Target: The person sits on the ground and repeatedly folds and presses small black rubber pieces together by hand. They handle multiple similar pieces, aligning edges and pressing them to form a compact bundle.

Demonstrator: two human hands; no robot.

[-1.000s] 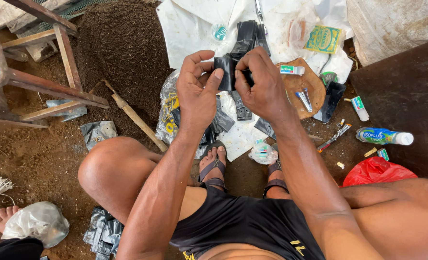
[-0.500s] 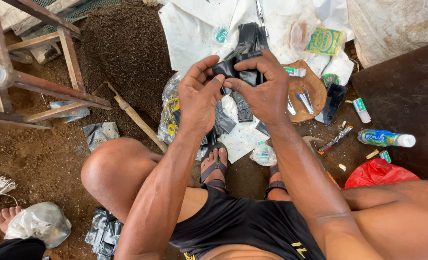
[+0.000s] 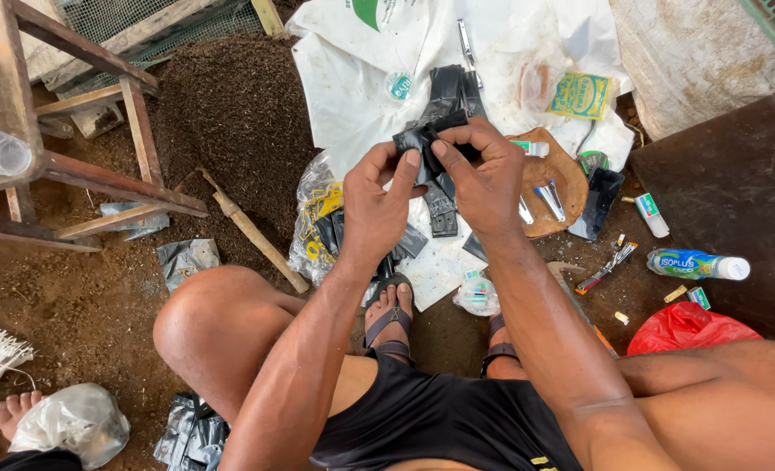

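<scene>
My left hand [image 3: 377, 202] and my right hand [image 3: 479, 174] meet in front of me and both pinch a small folded black plastic bag [image 3: 422, 138]. Their fingertips nearly touch at the bag's lower edge. Under the hands more black bags [image 3: 451, 92] lie on a white sheet [image 3: 353, 78] spread on the ground. A clear plastic packet [image 3: 316, 218] with further black bags sits just left of my left hand. My sandalled feet [image 3: 389, 318] rest on the dirt below the hands.
A round wooden board [image 3: 562, 179] with small tubes lies right of my right hand. A plastic bottle [image 3: 697, 264] and a red bag [image 3: 686, 325] lie at the right. A pile of dark soil [image 3: 231, 113], a wooden stick [image 3: 252, 234] and a wooden frame [image 3: 82, 174] stand at the left. Another person's foot [image 3: 13, 410] shows bottom left.
Both hands have shifted slightly toward me and to the right with the black bag. The fingers have reworked their grip, and the bag now looks more folded between the fingertips.
</scene>
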